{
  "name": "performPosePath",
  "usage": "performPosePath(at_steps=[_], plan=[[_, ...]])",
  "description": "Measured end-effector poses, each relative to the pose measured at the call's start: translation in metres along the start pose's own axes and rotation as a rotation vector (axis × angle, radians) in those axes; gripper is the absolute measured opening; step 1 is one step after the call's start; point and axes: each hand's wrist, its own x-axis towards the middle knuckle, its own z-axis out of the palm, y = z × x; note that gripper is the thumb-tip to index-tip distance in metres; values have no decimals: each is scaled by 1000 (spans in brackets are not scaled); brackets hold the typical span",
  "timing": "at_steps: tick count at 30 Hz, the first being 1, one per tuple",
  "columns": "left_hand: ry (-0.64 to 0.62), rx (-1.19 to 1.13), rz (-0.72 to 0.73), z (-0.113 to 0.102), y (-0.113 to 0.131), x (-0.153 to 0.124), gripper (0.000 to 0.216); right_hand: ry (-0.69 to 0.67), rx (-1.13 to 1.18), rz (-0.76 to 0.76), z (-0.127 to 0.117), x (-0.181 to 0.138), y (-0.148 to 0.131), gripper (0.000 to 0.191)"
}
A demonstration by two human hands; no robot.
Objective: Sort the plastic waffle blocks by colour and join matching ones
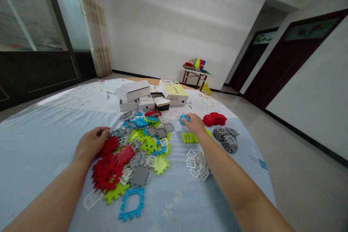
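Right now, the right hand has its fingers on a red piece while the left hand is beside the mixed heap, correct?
Not quite: the head view shows the right hand with its fingers on a blue piece. The left hand is beside the mixed heap.

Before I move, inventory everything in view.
Mixed pieces: many, multicoloured, central heap
Piece groups: four, red, grey, green, white, right
Blue pieces: count unclear, blue, beyond green group
Boxes: several, white, black, yellow, behind heap
Tablecloth: one, blue and white, foreground
Stand: one, red-legged, background
Items: several, multicoloured, on stand
Bundle: one, yellow, beside stand
Curtain: one, beige, left
Window: one, dark, left
Doors: two, dark red, right
Left hand: one, at heap
Right hand: one, at blue pieces
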Motion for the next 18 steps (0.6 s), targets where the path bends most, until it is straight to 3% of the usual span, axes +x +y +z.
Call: performPosePath(at_steps=[7,14,18], plan=[[8,3,6,-1,2,-2,42,-176,240,-262,9,-44,-44,27],[8,-17,10,-2,2,-4,43,-247,227,-271,21,-63,-65,31],[4,-8,5,-2,2,-4,43,-234,331,-287,19,-62,-66,29]])
